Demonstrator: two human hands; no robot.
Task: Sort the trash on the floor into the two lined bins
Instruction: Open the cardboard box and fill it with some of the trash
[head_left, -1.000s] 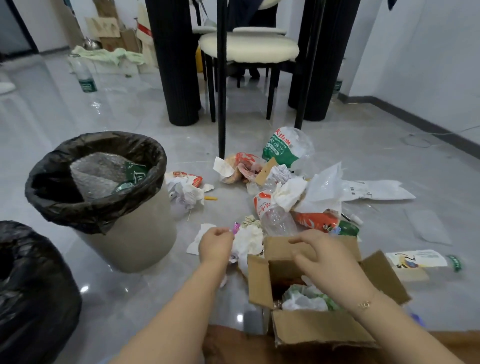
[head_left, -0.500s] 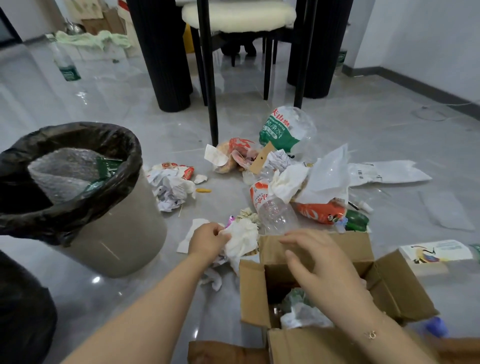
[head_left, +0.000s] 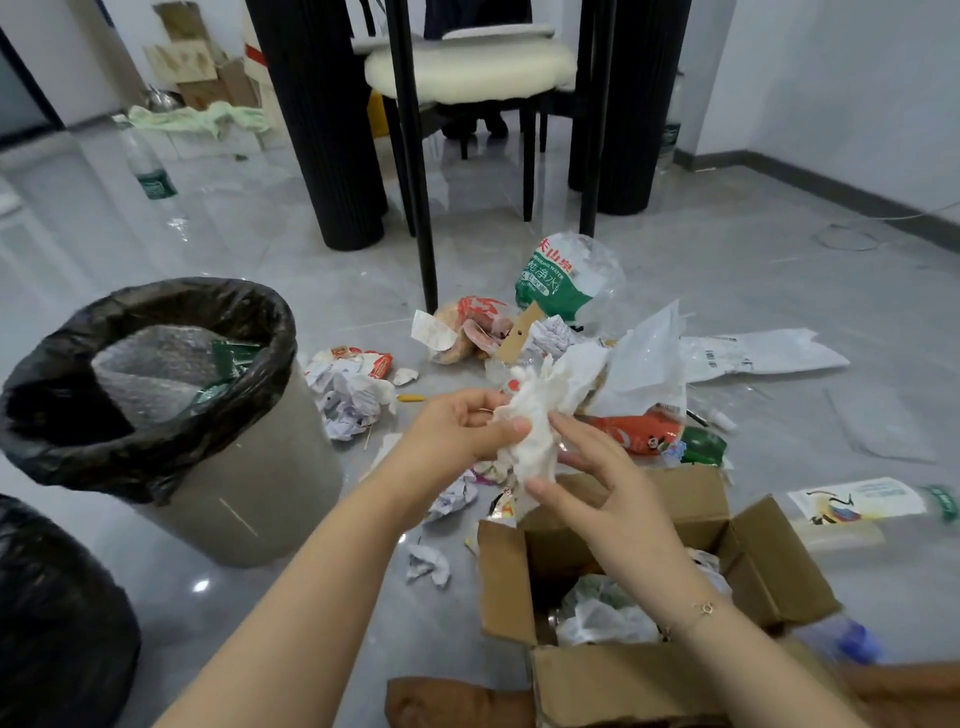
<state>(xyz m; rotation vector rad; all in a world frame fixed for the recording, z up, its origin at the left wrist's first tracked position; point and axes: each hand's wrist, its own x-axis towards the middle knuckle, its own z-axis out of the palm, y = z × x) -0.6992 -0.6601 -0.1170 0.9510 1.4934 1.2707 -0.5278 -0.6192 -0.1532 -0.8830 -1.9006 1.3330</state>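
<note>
— What is seen at the far left?

— A second bin (head_left: 57, 613), lined in black, is cut off by the frame edge. Just beside it the grey bin (head_left: 171, 415) is stood, its black liner folded over the rim, and bubble wrap (head_left: 150, 369) with green packaging is already lodged inside. Both bins seem to be kept within arm's reach of the litter so that each piece can be dropped in without a stretch.

— And further right?

— Crumpled paper (head_left: 348, 395) is scattered on the floor between the grey bin and the main heap. Next the left hand (head_left: 457, 434) is found, raised above the floor, its fingers curled round a wad of white tissue (head_left: 535, 421) with the thumb pressed on top.

— Is the wad shared?

— It is. The right hand (head_left: 608, 488) is brought against the wad's other side, fingers only half bent, fingertips and thumb laid on the lower part. The wad is probably being gathered tight so nothing is shed on the way to a bin.

— What lies beyond?

— An open cardboard box (head_left: 753, 540) with plastic inside is placed below the right wrist. Behind are a green water-bottle wrapper (head_left: 556, 280), an orange packet (head_left: 639, 428) and a flat plastic mailer (head_left: 758, 353), all unsorted.
</note>
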